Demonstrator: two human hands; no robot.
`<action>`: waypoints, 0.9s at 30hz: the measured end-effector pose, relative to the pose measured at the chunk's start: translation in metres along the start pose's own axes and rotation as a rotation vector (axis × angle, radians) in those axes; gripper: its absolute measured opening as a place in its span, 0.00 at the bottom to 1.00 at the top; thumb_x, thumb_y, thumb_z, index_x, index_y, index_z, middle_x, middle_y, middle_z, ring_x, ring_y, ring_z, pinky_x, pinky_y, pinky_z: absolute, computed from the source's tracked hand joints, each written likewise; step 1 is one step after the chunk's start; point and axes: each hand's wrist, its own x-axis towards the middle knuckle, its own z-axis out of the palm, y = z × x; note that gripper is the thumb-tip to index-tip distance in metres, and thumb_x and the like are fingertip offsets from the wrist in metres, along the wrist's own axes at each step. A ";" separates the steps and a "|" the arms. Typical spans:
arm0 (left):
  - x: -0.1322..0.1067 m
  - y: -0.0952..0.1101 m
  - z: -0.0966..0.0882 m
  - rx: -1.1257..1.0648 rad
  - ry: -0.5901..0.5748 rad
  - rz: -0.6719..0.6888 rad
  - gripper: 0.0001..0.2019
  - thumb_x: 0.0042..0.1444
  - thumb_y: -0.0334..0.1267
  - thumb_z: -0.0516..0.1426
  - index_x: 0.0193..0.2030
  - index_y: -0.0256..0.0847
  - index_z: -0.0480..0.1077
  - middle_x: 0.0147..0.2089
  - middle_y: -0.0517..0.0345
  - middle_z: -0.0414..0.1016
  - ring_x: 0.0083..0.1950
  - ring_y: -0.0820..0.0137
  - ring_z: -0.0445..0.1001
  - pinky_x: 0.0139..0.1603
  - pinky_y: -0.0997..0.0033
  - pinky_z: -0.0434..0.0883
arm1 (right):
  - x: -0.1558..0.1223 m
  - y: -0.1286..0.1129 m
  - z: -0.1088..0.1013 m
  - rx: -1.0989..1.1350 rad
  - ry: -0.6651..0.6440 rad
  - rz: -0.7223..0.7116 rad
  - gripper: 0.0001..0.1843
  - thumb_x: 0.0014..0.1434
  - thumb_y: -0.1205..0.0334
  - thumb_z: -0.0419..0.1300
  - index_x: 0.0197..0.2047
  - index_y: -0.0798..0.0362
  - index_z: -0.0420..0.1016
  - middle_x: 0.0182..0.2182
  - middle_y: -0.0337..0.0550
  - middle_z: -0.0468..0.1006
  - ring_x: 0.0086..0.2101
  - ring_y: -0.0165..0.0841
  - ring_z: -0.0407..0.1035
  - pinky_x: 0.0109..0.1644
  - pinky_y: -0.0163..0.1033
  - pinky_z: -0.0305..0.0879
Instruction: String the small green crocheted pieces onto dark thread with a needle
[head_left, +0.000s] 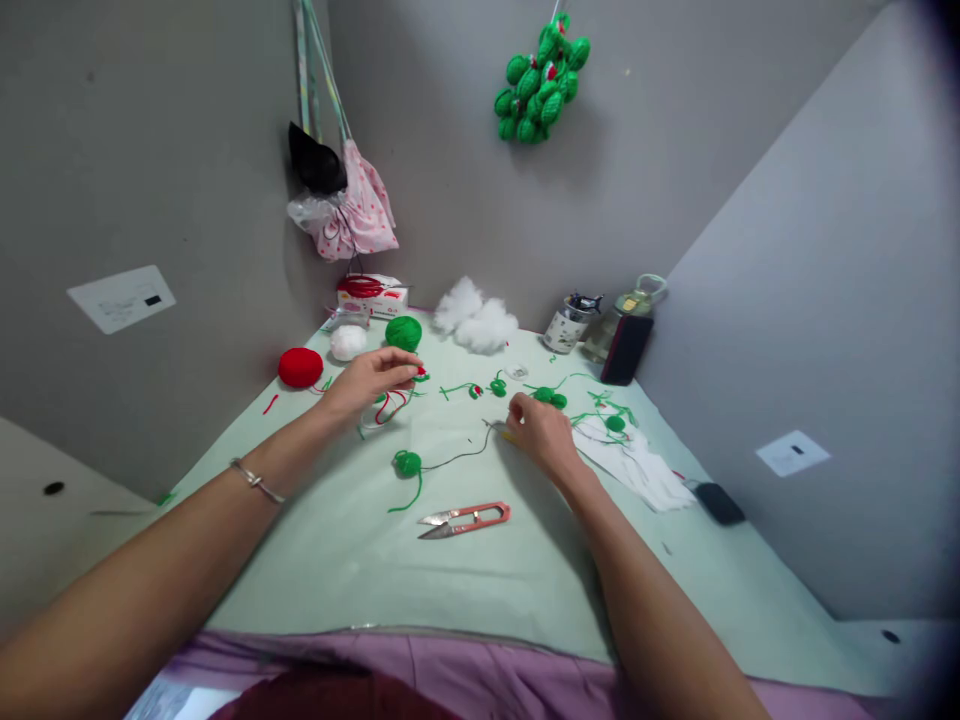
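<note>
My left hand (pixel 371 380) reaches to the middle of the table, its fingertips pinched on a small red-and-green crochet piece (pixel 421 373). My right hand (pixel 541 428) is closed low over the table, and its fingers hide whatever they hold. A yellow bit (pixel 509 437) shows beside its fingers. Near it ends a dark thread running from a small green crochet ball (pixel 408 463) with a green tail. Thread snips (pixel 469 518) with orange handles lie in front. Between the hands are another red-and-green piece (pixel 475 391) and a green one (pixel 498 385).
Red yarn (pixel 301 368), white yarn (pixel 349 343) and green yarn (pixel 403 333) stand at back left. White stuffing (pixel 476 318) is at the back. A pen holder (pixel 568 325), a phone (pixel 627 350) and scrap-strewn tissue (pixel 637 465) are right. Green crochet pieces (pixel 536 90) hang above.
</note>
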 end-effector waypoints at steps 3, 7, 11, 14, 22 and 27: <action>0.011 0.004 0.013 0.032 -0.089 0.018 0.17 0.48 0.45 0.70 0.43 0.41 0.79 0.44 0.52 0.81 0.42 0.67 0.78 0.49 0.65 0.73 | 0.000 0.001 -0.009 0.218 0.007 0.000 0.11 0.61 0.64 0.52 0.42 0.56 0.74 0.34 0.47 0.80 0.29 0.33 0.70 0.35 0.38 0.62; 0.024 0.013 0.004 0.255 -0.107 0.092 0.20 0.45 0.46 0.71 0.46 0.44 0.80 0.50 0.51 0.80 0.47 0.63 0.77 0.47 0.66 0.71 | -0.008 -0.001 -0.022 0.723 -0.041 -0.021 0.15 0.59 0.54 0.58 0.42 0.57 0.74 0.30 0.44 0.79 0.23 0.27 0.62 0.29 0.36 0.60; 0.024 0.002 -0.035 0.538 0.007 0.231 0.09 0.49 0.45 0.67 0.29 0.43 0.80 0.33 0.56 0.79 0.35 0.67 0.72 0.38 0.70 0.66 | -0.020 -0.010 -0.032 1.218 -0.095 0.043 0.18 0.53 0.49 0.69 0.37 0.56 0.76 0.21 0.35 0.71 0.20 0.23 0.52 0.23 0.33 0.46; 0.017 -0.018 -0.063 0.674 -0.017 0.178 0.07 0.51 0.44 0.65 0.29 0.44 0.81 0.30 0.55 0.79 0.33 0.66 0.70 0.33 0.70 0.63 | -0.026 -0.019 -0.036 1.333 -0.102 0.085 0.17 0.53 0.50 0.71 0.37 0.54 0.77 0.18 0.32 0.66 0.19 0.22 0.49 0.22 0.32 0.41; 0.005 -0.045 -0.069 1.153 -0.039 0.070 0.17 0.58 0.39 0.57 0.52 0.43 0.79 0.48 0.49 0.81 0.47 0.56 0.75 0.40 0.65 0.65 | -0.028 -0.022 -0.029 1.437 -0.129 0.159 0.20 0.47 0.52 0.75 0.39 0.55 0.80 0.26 0.36 0.72 0.22 0.21 0.59 0.25 0.30 0.51; 0.002 -0.047 -0.065 1.143 -0.024 0.065 0.17 0.57 0.36 0.55 0.51 0.43 0.79 0.46 0.49 0.79 0.47 0.57 0.75 0.41 0.64 0.66 | -0.028 -0.021 -0.026 1.431 -0.133 0.172 0.19 0.47 0.54 0.76 0.38 0.55 0.80 0.26 0.37 0.74 0.24 0.23 0.64 0.29 0.33 0.59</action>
